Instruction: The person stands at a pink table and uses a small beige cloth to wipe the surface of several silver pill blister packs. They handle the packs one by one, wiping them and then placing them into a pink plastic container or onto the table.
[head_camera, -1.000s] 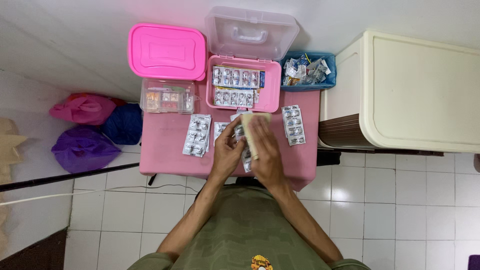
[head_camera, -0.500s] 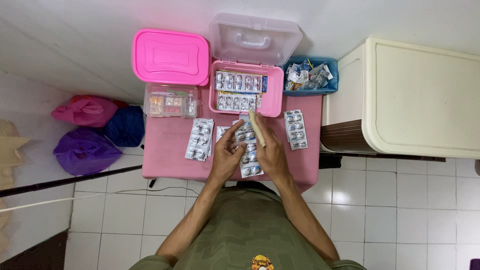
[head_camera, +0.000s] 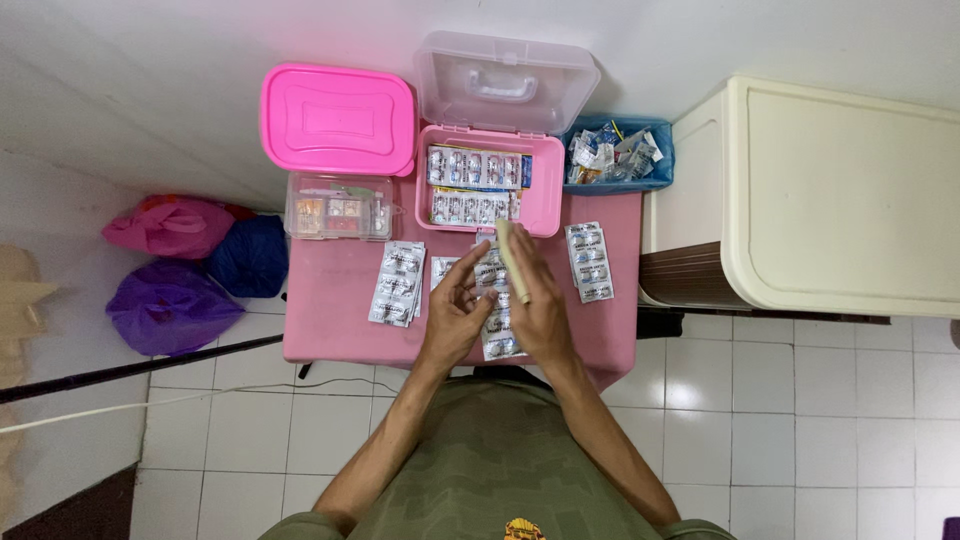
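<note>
Blister strips (head_camera: 497, 300) flatter under hands (head_camera: 500, 305) now

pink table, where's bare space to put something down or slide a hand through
Freest is the pink table's front-left corner, bordered by the clear compartment box above and the left blister stack. A narrow strip lies right of the right blister stack. The middle is crowded: left hand, right hand, blister strips, open pink case.

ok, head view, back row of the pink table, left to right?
Pink lid → clear organizer box → open pink case holding blister packs → blue bin of sachets → cream cabinet beside the table.
</note>
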